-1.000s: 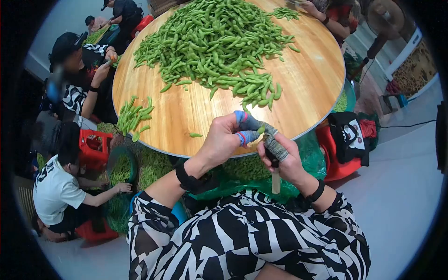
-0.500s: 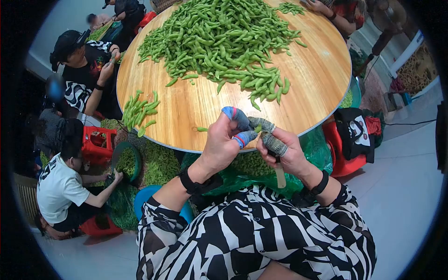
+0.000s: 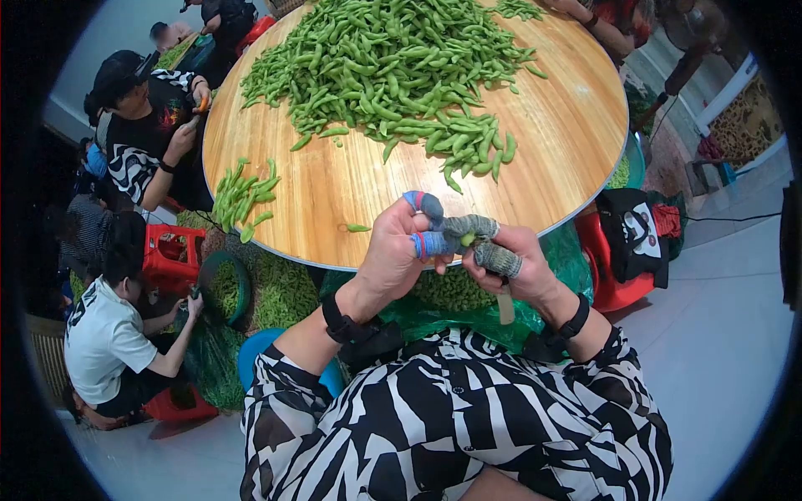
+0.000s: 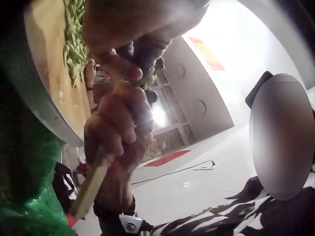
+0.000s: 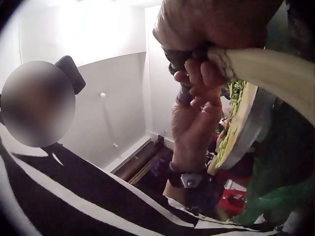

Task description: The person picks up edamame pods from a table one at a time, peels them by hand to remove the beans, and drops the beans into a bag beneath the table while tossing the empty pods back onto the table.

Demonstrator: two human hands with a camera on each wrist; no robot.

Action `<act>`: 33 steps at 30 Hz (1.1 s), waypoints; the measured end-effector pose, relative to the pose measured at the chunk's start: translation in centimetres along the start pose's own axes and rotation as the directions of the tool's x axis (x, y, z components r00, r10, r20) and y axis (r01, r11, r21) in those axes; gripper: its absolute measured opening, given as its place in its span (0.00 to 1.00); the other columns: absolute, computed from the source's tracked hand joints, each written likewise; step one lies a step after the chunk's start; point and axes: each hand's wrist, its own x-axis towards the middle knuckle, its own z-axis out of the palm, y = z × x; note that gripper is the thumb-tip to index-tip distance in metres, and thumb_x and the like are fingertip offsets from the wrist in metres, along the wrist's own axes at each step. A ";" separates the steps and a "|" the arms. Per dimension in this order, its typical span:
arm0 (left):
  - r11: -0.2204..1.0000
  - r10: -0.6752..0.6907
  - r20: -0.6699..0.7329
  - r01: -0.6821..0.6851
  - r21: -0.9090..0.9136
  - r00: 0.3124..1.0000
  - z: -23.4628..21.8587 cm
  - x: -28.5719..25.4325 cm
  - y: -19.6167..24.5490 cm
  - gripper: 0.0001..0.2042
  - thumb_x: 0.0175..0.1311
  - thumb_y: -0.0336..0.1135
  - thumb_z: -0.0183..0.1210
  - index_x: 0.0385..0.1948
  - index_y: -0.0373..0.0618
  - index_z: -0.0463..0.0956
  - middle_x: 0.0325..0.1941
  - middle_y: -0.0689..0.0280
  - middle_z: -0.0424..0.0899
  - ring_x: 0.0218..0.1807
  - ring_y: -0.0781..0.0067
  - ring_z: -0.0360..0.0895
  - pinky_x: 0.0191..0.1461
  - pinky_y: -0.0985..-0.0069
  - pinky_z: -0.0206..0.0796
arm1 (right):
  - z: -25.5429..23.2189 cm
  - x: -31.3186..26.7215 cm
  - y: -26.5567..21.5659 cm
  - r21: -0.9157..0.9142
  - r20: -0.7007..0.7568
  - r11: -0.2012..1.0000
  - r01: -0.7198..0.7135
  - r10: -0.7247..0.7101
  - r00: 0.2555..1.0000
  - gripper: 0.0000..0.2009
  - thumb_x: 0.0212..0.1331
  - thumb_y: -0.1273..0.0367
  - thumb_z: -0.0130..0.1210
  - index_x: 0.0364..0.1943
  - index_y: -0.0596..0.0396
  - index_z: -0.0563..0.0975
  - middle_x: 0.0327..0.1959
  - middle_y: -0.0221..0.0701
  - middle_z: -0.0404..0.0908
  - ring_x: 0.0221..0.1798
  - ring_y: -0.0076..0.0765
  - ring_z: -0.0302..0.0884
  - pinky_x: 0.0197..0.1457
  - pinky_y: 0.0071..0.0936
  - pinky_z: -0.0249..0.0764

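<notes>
Since half a second ago, the small green bean pod (image 3: 467,240) between the two hands has shifted slightly nearer and right. On my head view, the left hand (image 3: 391,250), its fingers in blue-and-grey cloth wraps (image 3: 428,245), appears to pinch one end of it, over the near edge of the round pale-wood counter (image 3: 576,150). The right hand (image 3: 528,265), in grey knitted wraps (image 3: 499,260), has its grip clamped on a tool with a pale wooden handle (image 3: 505,307). Far off lies a large heap of green pods (image 3: 384,75). From the left wrist, I see fingers curled round that handle; the pod is hidden. From the right wrist, the handle looms close, the pod again hidden. I can't see the tool's working end, so a slip could catch a fingertip; should the left grip loosen, the pod could drop onto the shiny green plastic sheeting (image 3: 571,255) below.
</notes>
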 end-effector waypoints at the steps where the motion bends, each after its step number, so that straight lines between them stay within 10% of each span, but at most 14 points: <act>1: 1.000 -0.018 0.000 0.018 -0.020 1.000 0.2 -0.1 -0.1 0.14 0.55 0.20 0.58 0.40 0.43 0.64 0.32 0.61 0.80 0.25 0.73 0.77 0.23 0.81 0.69 | 0.0 -0.2 -0.1 0.013 0.018 1.000 -0.013 0.013 1.000 0.14 0.64 0.70 0.51 0.51 0.61 0.75 0.24 0.22 0.73 0.17 0.12 0.62 0.17 0.13 0.54; 4: 0.989 -0.084 -0.064 0.075 -0.128 0.994 0.2 0.0 -0.6 0.13 0.56 0.20 0.57 0.40 0.43 0.64 0.31 0.61 0.80 0.24 0.74 0.76 0.22 0.81 0.68 | 0.5 -0.4 -1.1 -0.377 0.005 0.925 0.044 -0.046 0.999 0.16 0.63 0.72 0.52 0.54 0.62 0.73 0.27 0.26 0.77 0.22 0.18 0.72 0.24 0.15 0.66; 7: 0.997 -0.076 -0.134 0.073 -0.028 0.988 0.1 -0.1 -1.1 0.13 0.57 0.19 0.55 0.41 0.43 0.64 0.31 0.62 0.80 0.25 0.74 0.76 0.23 0.81 0.68 | -0.6 1.1 1.3 -0.741 0.338 0.363 0.565 -0.525 0.781 0.19 0.61 0.74 0.52 0.56 0.63 0.71 0.33 0.32 0.80 0.34 0.26 0.80 0.37 0.22 0.75; 10: 0.993 0.013 -0.182 0.010 0.121 0.983 1.1 0.0 -1.2 0.13 0.57 0.19 0.54 0.42 0.43 0.64 0.30 0.63 0.79 0.25 0.76 0.75 0.23 0.81 0.67 | 0.2 0.2 1.3 -0.681 0.108 0.643 0.350 -0.384 0.917 0.21 0.57 0.76 0.53 0.57 0.63 0.70 0.38 0.37 0.80 0.43 0.35 0.82 0.47 0.26 0.75; 17: 0.906 0.042 -0.092 0.001 0.424 0.995 1.0 -0.8 -1.6 0.14 0.57 0.21 0.57 0.43 0.43 0.65 0.29 0.67 0.79 0.26 0.82 0.74 0.27 0.85 0.67 | 0.4 -0.6 1.9 -0.859 0.094 0.361 0.363 -0.585 0.805 0.17 0.52 0.74 0.59 0.48 0.63 0.76 0.31 0.32 0.76 0.29 0.27 0.73 0.32 0.25 0.70; 24: 0.896 -0.240 -0.042 0.238 0.375 0.970 0.7 -1.2 -0.9 0.15 0.56 0.20 0.58 0.42 0.42 0.65 0.27 0.68 0.77 0.25 0.81 0.72 0.27 0.83 0.65 | -0.5 -1.6 1.7 -0.597 -0.038 0.769 0.228 -0.311 0.950 0.14 0.54 0.70 0.60 0.43 0.62 0.78 0.28 0.29 0.74 0.29 0.25 0.71 0.32 0.20 0.66; 33: 0.732 0.008 0.015 -0.016 0.681 1.000 0.0 -2.2 -1.0 0.15 0.57 0.19 0.57 0.44 0.41 0.66 0.29 0.70 0.76 0.30 0.85 0.71 0.31 0.85 0.63 | -0.2 -0.2 0.8 -0.874 0.239 0.263 0.408 -0.500 0.833 0.16 0.38 0.78 0.58 0.37 0.60 0.77 0.24 0.37 0.71 0.23 0.42 0.72 0.27 0.31 0.69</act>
